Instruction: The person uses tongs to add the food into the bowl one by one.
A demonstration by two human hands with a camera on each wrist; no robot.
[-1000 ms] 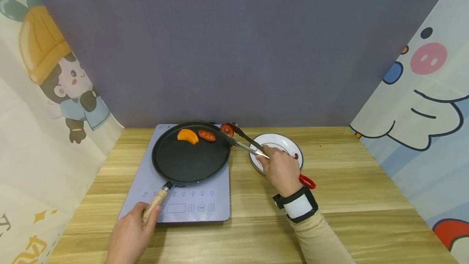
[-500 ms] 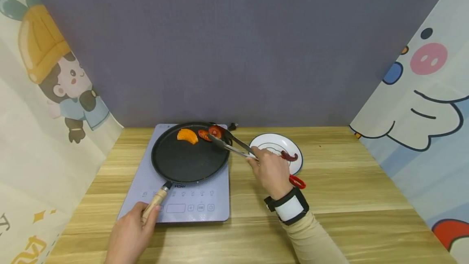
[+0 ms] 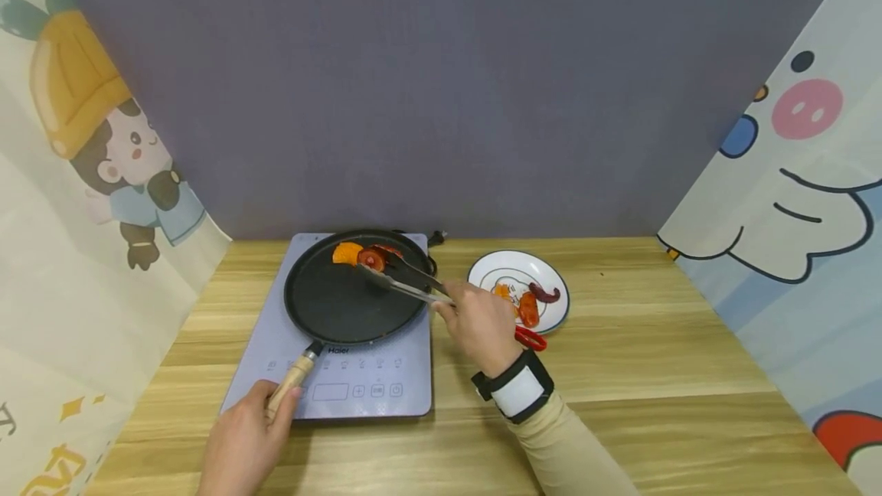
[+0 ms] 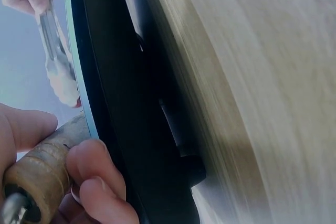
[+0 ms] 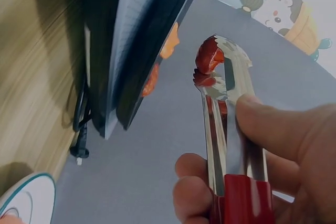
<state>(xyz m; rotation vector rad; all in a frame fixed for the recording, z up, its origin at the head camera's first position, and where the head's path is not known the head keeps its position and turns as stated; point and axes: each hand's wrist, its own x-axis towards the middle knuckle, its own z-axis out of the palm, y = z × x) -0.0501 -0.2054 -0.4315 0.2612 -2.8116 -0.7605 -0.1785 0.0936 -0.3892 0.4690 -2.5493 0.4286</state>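
Observation:
My left hand (image 3: 244,435) grips the wooden handle (image 3: 296,372) of a round black frying pan (image 3: 351,305). My right hand (image 3: 480,327) holds metal tongs (image 3: 409,288) with red handle ends. Between the tong tips is a glossy curled red food piece (image 5: 210,56), held above the far part of the pan. An orange curved food piece (image 3: 346,252) lies in the pan, partly hidden by the held piece. Behind the tong tips a scored red sausage (image 3: 393,249) shows only in part; in the right wrist view the sausage (image 5: 150,81) sits at the pan's rim.
Under the pan is a flat induction cooker (image 3: 406,366) with a touch panel. To its right a white plate (image 3: 482,264) bears a dark red curled piece (image 3: 544,294), a sausage (image 3: 528,310) and orange food (image 3: 502,292). A black plug (image 3: 437,237) lies near the grey back panel (image 3: 441,98).
My right hand has moved left with the tongs, carrying the curled red piece from the pan's right edge to above the orange piece. More of the plate shows now. My left hand stays put.

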